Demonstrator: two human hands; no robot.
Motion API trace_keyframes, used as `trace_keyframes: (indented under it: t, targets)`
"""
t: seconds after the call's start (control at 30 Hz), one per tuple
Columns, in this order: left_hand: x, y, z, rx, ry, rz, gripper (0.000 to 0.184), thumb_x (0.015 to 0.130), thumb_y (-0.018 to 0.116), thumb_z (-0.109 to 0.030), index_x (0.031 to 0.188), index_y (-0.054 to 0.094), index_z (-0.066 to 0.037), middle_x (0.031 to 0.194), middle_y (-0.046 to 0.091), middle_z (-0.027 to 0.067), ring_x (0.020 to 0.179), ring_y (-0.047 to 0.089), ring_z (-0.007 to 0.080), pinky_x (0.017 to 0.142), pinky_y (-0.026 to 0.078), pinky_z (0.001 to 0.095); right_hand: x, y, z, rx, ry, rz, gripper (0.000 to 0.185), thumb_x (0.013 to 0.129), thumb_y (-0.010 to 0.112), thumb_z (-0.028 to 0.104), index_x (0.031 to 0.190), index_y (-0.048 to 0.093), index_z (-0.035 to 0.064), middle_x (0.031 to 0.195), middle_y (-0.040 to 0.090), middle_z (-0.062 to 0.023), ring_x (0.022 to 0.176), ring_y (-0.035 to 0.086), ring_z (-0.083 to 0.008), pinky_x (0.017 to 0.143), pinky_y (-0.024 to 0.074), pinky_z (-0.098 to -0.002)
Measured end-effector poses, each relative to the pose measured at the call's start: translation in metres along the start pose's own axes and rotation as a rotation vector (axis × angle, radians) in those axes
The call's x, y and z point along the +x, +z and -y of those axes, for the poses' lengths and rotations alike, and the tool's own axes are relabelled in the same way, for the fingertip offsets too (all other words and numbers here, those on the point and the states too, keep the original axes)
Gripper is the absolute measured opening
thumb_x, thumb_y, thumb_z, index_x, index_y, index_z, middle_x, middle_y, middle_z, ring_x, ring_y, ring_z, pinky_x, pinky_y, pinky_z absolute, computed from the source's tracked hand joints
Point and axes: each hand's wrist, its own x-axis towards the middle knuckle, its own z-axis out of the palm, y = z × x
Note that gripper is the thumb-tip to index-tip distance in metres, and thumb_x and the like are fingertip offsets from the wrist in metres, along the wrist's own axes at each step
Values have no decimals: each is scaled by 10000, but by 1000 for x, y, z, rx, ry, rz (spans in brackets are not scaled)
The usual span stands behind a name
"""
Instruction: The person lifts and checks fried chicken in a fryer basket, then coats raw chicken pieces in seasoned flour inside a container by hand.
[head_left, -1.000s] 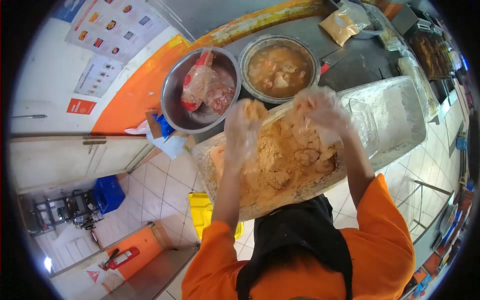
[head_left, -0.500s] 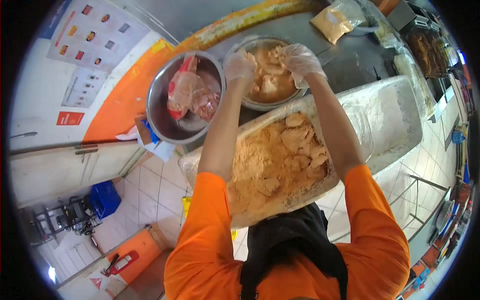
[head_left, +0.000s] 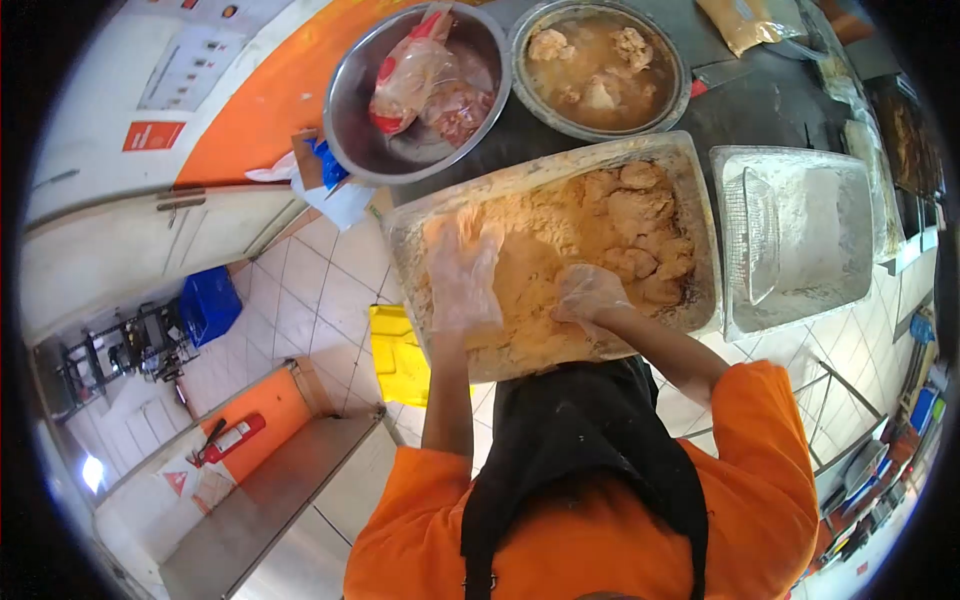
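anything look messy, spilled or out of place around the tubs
Mildly: a crumpled white sheet and blue scrap bunch untidily beside the steel bowl. Pale powder cakes the large tub and small tub. Nothing looks tipped or clearly broken.

Bowl [head_left: 352, 125] of smooth, shiny metal; inside it a glossy clear plastic bag [head_left: 412, 75]; worktop [head_left: 705, 110] of dull grey metal; flour mix [head_left: 520, 270] matt and powdery; floor tiles [head_left: 310, 270] smooth; thin, translucent plastic gloves [head_left: 468, 285]
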Motion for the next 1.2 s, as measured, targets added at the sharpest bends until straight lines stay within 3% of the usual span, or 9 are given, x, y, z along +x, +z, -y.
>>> trace_keyframes:
  t: [0.17,0.47,0.53,0.7,0.87,0.93,1.0,1.1,1.2]
  targets:
    - [-57,-30,58,249,-543,61,472,860,643,-342,1193,640,-8,1161,656,239,1103,619,363,932,479,397,-2,20,24,-73,-91,-104,240,825,588,233,941,706,59,930,714,-173,886,692,-353,734,547,-447]
    - [-95,-55,70,198,-91,35,387,847,646,-325,1075,662,-13,910,679,253,867,658,419,772,525,440,-32,-33,46,-209,220,-84,311,823,577,228,1038,660,19,996,717,-164,945,699,-322,827,555,-401]
    - [-94,-59,65,92,5,-10,343,841,662,-303,1029,662,-15,863,671,253,827,652,428,731,523,446,-35,-44,48,-257,253,-53,351,835,584,266,1090,668,39,1122,690,-152,1072,659,-287,927,520,-377]
    - [-101,-58,96,157,61,47,295,847,676,-262,1018,649,-22,876,659,244,852,643,416,749,516,450,-65,-69,57,-243,351,-115,305,876,577,282,1081,686,83,1208,661,-118,1171,605,-265,984,482,-357]
    - [-108,-76,72,167,176,82,304,869,677,-258,1069,633,-33,940,649,222,914,623,396,782,517,438,-67,-114,-7,-485,-48,-224,370,835,632,369,1079,704,102,1119,696,-120,1086,640,-253,935,498,-362]
    - [-109,-76,87,134,363,31,334,874,683,-269,1107,618,-38,968,643,221,938,617,390,776,519,431,-54,-153,-16,-330,17,-305,406,824,629,433,1037,728,101,1057,714,-125,1039,660,-262,917,506,-375]
    - [-112,-51,148,-143,284,21,342,890,672,-257,1147,601,-41,1032,630,228,974,614,383,779,520,433,-40,-193,-14,246,368,-529,470,823,606,513,981,749,95,986,730,-126,997,676,-278,903,510,-391]
    - [-104,-54,126,-206,186,3,356,856,712,-194,1163,605,-50,998,639,173,932,627,337,777,513,407,-11,-259,9,161,442,-694,470,788,660,538,1024,749,141,1043,728,-120,923,691,-324,817,541,-425]
    - [-107,-47,129,-140,334,-35,291,927,628,-131,1208,582,-72,1121,608,95,993,615,212,740,535,285,73,-288,-43,-24,361,-755,454,813,635,542,1005,748,147,1043,726,-109,944,689,-316,825,541,-425]
